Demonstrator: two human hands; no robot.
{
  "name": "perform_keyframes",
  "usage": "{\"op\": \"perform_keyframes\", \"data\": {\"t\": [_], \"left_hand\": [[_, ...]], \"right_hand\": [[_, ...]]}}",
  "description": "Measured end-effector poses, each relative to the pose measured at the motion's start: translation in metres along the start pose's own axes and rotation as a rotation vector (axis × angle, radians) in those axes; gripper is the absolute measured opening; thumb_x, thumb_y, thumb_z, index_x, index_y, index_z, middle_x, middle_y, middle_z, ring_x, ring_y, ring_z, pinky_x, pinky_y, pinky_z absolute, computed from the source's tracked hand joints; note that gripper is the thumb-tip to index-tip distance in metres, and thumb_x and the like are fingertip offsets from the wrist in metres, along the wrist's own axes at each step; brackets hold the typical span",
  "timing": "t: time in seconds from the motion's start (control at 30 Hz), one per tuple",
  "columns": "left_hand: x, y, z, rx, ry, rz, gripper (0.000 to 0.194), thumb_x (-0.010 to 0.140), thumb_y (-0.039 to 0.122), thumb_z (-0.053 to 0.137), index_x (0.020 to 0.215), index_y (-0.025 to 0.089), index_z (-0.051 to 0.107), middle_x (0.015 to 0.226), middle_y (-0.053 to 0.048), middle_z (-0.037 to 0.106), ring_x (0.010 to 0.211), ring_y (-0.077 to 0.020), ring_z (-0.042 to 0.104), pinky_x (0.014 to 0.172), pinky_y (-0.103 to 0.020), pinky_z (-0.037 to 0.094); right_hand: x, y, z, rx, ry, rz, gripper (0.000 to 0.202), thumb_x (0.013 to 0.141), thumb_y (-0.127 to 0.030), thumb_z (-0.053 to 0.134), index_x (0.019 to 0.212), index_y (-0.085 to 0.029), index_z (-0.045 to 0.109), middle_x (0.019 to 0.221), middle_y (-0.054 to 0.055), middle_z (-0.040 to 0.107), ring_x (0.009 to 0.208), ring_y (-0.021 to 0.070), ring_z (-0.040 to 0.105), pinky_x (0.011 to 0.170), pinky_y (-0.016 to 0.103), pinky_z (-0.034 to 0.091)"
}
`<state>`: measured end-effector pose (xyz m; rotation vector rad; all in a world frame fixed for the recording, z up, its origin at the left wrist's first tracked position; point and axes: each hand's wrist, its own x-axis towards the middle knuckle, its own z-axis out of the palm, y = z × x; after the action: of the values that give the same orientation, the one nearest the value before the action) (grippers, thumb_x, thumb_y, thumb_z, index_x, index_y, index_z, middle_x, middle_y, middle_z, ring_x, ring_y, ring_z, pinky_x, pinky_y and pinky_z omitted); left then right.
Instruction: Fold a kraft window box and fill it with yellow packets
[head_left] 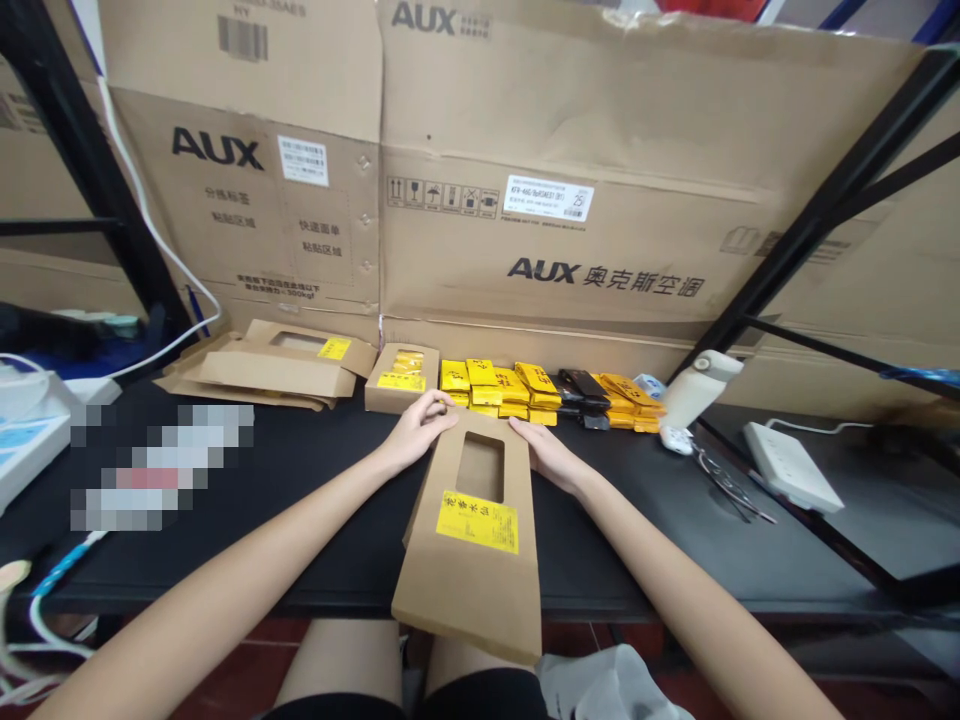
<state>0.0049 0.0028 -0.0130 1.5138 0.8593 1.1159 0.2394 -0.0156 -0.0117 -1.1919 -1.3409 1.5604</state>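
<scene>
A brown cardboard box [465, 575] with a cut-out window and a yellow label lies in front of me, its near end reaching past the table edge. My left hand [415, 430] grips its far left corner, thumb on top and fingers curled. On the far right corner, my right hand [551, 455] holds it with the thumb along the edge; its other fingers are partly hidden. Through the window the inside looks bare. Just beyond my hands stand yellow packets [501, 388] in rows. Left of them is a similar box [401, 375] with yellow packets showing through its window.
Flattened cardboard boxes [277, 365] are stacked at the back left. Black packets [583, 395] and orange packets [628, 400] follow to the right, then a leaning white bottle [703, 388], glasses [727, 485] and a white power strip [793, 465]. Large cartons [637, 120] wall off the back.
</scene>
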Motion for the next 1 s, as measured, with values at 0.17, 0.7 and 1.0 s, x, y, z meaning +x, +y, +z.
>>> {"op": "perform_keyframes", "data": {"t": [0.17,0.7,1.0], "left_hand": [[0.0008,-0.0004,-0.0013,0.024,-0.021,0.023,0.028,0.078,0.035,0.062,0.102,0.021,0.057,0.098,-0.004,0.065,0.092,-0.0207,0.062,0.078,-0.032,0.046],[-0.0003,-0.0048,-0.0004,0.345,0.039,0.132,0.021,0.084,0.038,0.053,0.093,0.020,0.061,0.096,-0.005,0.069,0.088,-0.0214,0.065,0.086,-0.035,0.047],[0.0010,-0.0068,-0.0025,0.425,0.031,0.136,0.026,0.087,0.036,0.051,0.099,0.021,0.068,0.105,-0.004,0.073,0.097,-0.0228,0.066,0.090,-0.036,0.048]], "right_hand": [[0.0012,0.0007,-0.0009,-0.004,0.018,0.010,0.039,0.088,-0.047,0.055,0.111,-0.018,0.067,0.108,0.010,0.069,0.085,0.0162,0.067,0.073,0.028,0.056],[0.0001,-0.0009,-0.0012,-0.230,0.116,-0.150,0.042,0.079,-0.051,0.063,0.108,-0.020,0.069,0.112,0.007,0.066,0.086,0.0149,0.062,0.058,0.020,0.049],[0.0016,0.0013,-0.0004,-0.291,0.111,-0.239,0.042,0.070,-0.050,0.073,0.100,-0.020,0.070,0.105,0.006,0.070,0.090,0.0178,0.064,0.081,0.031,0.052]]}}
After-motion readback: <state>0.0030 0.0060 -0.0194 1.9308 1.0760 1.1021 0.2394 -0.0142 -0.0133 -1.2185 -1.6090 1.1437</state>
